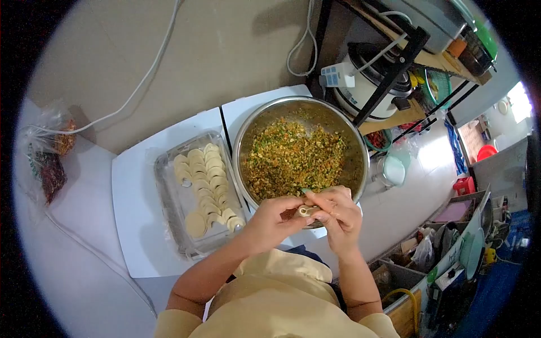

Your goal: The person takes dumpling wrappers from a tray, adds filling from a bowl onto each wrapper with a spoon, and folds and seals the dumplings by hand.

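Note:
Both hands meet over the near rim of a large steel bowl, which holds a chopped vegetable filling in brown, green and orange. My left hand pinches one side of a small pale dumpling wrapper, which is curled up at its edge. My right hand grips its other side, thumb and fingers closed around it. A small greenish tip shows by the right fingers; what it belongs to is hidden. Left of the bowl, a clear plastic tray bears overlapping rows of round dough wrappers.
White tabletops carry the tray and bowl, against a beige wall. Plastic bags of food sit at the far left. A rice cooker and power strip stand on a black-framed shelf at the right. Crates and tubs line the floor beyond.

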`<control>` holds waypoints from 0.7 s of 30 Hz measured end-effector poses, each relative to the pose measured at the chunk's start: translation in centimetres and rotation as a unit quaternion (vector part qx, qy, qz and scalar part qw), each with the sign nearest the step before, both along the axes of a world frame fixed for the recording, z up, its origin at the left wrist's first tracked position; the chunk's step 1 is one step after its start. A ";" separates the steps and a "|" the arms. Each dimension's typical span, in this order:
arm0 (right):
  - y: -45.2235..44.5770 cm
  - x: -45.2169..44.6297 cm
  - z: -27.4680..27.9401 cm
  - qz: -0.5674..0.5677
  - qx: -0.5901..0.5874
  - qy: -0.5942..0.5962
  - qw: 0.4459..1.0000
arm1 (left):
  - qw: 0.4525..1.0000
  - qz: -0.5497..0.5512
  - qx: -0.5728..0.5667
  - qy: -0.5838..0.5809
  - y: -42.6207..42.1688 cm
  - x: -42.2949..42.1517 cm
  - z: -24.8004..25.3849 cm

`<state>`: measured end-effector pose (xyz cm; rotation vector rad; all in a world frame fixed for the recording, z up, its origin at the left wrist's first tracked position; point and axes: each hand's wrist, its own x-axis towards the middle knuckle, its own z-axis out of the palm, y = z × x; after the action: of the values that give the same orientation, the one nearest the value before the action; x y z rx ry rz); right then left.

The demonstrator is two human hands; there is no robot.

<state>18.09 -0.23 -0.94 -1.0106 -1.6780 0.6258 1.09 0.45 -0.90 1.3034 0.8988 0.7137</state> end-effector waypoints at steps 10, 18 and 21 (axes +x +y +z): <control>-0.2 -0.3 -0.1 -0.015 -0.039 0.027 0.999 | 0.997 -0.023 -0.055 -0.055 -0.3 0.1 -0.3; 0.2 0.0 -0.5 -0.005 0.021 -0.061 0.998 | 0.998 -0.040 -0.047 -0.017 -0.2 -0.2 -0.2; 0.0 -0.1 -0.7 -0.008 -0.001 -0.028 1.000 | 0.997 -0.036 -0.069 -0.024 -0.2 -0.2 -0.3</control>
<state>17.95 -0.18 -1.59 -1.0505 -1.7159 0.5926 0.86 0.22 -1.20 1.1855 0.8429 0.6143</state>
